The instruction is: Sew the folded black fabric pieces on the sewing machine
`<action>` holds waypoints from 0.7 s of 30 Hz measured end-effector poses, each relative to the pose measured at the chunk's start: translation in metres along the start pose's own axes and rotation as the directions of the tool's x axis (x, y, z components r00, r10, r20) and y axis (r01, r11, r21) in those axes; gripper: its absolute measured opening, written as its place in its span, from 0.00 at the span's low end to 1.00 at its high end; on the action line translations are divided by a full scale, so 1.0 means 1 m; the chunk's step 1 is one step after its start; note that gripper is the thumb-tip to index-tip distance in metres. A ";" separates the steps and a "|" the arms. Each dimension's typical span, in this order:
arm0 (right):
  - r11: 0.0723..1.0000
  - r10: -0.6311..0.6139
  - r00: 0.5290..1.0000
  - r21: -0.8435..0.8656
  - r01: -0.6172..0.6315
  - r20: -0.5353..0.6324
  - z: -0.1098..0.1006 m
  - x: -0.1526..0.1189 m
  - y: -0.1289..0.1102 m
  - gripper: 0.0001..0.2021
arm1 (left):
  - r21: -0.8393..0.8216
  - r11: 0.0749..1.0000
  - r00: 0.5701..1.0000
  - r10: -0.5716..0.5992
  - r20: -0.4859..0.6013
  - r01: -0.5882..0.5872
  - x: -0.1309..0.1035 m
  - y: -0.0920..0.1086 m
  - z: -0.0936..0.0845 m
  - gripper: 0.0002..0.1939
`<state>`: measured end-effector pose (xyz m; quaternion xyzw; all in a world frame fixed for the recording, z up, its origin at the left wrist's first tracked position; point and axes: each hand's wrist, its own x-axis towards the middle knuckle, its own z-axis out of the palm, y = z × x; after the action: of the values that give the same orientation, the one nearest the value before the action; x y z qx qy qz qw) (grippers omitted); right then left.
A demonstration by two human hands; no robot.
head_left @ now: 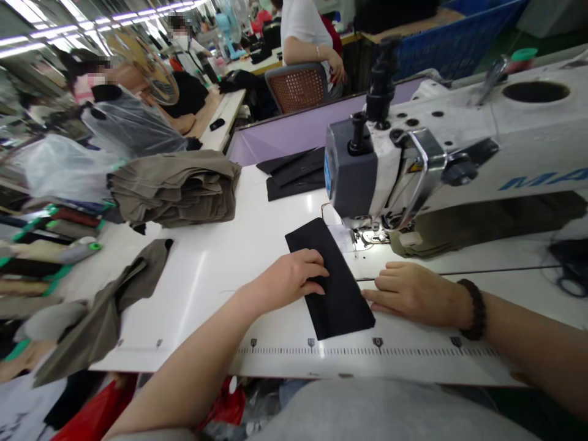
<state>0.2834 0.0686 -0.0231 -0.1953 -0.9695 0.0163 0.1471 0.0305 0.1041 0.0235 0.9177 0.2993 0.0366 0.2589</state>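
A black rectangular fabric piece [337, 294] lies flat on the white sewing table [202, 269], just left of the needle area of the sewing machine [362, 177]. My left hand [298, 275] rests on the fabric's left part, thumb and fingers apart, holding nothing. At the fabric's right edge, my right hand [404, 291] lies low on the table with its fingers together, fingertips at the edge. Whether anything is between those fingers is hidden. The machine's lamp lights the presser foot.
Folded black pieces [298, 174] lie behind the machine head. A brown-grey fabric stack [177, 187] stands at the back left, with a loose strip [114, 306] nearer. Olive fabric [482, 226] lies under the machine arm. Thread cones [73, 251] are far left; a seated person [310, 37] is beyond.
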 end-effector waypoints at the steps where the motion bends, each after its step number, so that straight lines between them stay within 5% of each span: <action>1: 1.000 -0.004 1.000 0.000 0.004 -0.007 0.000 -0.001 0.000 0.11 | -0.016 1.000 1.000 0.010 -0.011 -0.010 0.001 0.000 0.001 0.09; 6: 1.000 -0.022 0.999 -0.011 0.022 -0.029 -0.001 -0.001 0.001 0.12 | -0.058 0.994 0.996 0.086 -0.018 -0.087 0.022 0.003 0.004 0.08; 13: 0.999 -0.039 0.999 0.007 0.040 -0.032 0.000 -0.002 0.002 0.12 | -0.011 0.981 0.958 0.192 0.212 -0.194 0.065 0.003 0.003 0.05; 21: 0.999 -0.033 0.998 0.012 0.034 -0.047 0.001 -0.004 0.005 0.12 | -0.031 0.975 0.918 0.216 0.333 -0.219 0.077 0.003 0.000 0.05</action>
<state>0.2882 0.0717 -0.0256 -0.1782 -0.9688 0.0153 0.1714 0.0952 0.1462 0.0178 0.9390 0.1474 -0.0923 0.2969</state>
